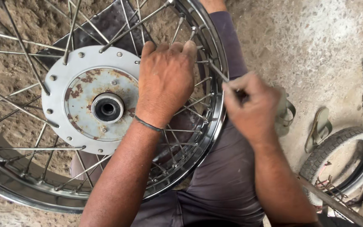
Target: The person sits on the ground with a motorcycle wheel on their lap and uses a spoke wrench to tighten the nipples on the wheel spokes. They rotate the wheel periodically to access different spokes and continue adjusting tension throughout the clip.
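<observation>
One spoked wheel (64,126) lies flat across your lap, rim (215,113) edge toward your right hand (253,105), which pinches a thin tool (217,71) angled up-left onto a spoke nipple, while your left hand (167,80) presses spread-fingered on the spokes beside the hub (106,107); no labels show.

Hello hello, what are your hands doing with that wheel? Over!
Left hand pressed flat on the spokes of the wheel. Right hand gripping a thin tool at the rim. Nothing blocking.

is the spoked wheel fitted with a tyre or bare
Bare: the chrome rim of the spoked wheel shows all round with no rubber on it; a loose tyre lies apart.
</observation>
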